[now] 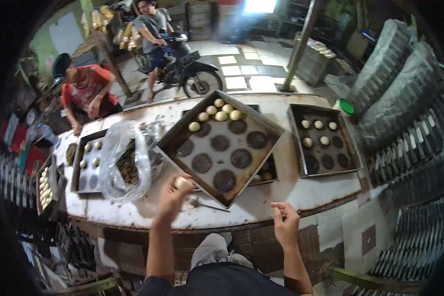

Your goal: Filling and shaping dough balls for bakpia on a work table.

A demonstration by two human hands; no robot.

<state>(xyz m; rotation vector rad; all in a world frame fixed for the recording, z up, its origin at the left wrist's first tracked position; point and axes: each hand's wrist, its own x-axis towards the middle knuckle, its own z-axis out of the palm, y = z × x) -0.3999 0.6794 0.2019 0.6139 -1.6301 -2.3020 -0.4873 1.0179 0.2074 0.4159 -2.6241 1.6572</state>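
A pale, round dough ball (pixel 183 184) sits in the curled fingers of my left hand (pixel 170 200), at the near corner of a large square metal tray (pixel 208 193). That tray lies turned cornerwise, with several dough balls (pixel 221 115) gathered at its far corner and dark round patches over its base. My right hand (pixel 285 220) hovers over the table's near edge, right of the tray; its fingers are loosely bent, thumb apart, and nothing shows between them. Beside my left hand, a clear plastic bag (pixel 114 180) holds a dark, clumpy filling (pixel 128 165).
Other trays with dough balls stand at the right (pixel 351 170), left (pixel 76 180) and far left edge; another lies partly under the big tray. A thin dark stick (pixel 209 206) lies near my left hand. Across the table a person in red (pixel 88 89) works; another sits on a motorbike (pixel 192 69).
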